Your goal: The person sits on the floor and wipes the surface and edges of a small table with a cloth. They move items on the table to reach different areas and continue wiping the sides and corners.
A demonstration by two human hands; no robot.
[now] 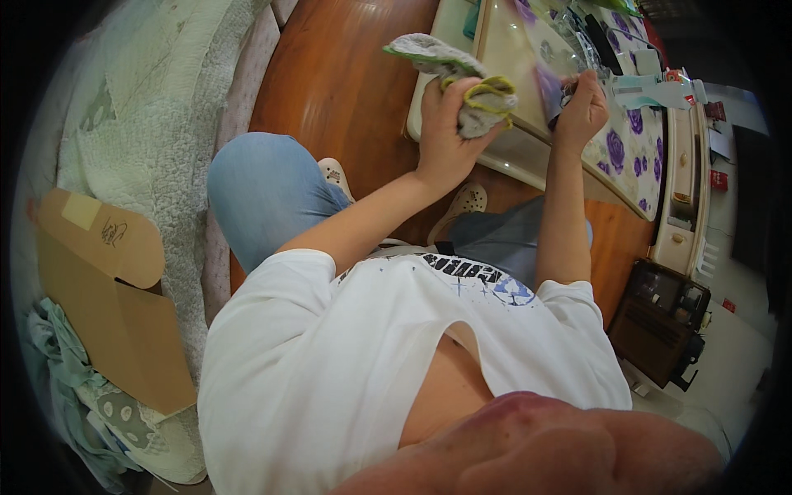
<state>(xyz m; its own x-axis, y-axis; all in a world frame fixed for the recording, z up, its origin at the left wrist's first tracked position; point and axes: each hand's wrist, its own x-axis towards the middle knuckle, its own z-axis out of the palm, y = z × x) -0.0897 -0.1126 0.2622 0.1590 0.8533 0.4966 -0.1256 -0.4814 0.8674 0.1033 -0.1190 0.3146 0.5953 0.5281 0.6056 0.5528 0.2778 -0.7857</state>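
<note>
My left hand [448, 127] grips a bunched grey cleaning cloth [433, 52] with green and yellow edging, raised above the floor beside a coffee table. One end of the cloth sticks out past the fingers. To its right, my right hand [585, 111] is closed around a small dark object [562, 106], mostly hidden by the fingers. It is over the cream table [504, 52], whose top has a cover [615, 148] printed with purple roses. Clear plastic wrapping [572, 37] and a clear bottle [659, 93] with a red-marked label are close to that hand.
At left, an open cardboard box [117, 328] lies on a pale quilted cover [179, 93], beside a crumpled green cloth [68, 346]. A cream drawer cabinet [680, 185] and a dark brown case-like unit [656, 322] stand at right. Wooden floor [328, 80] shows between.
</note>
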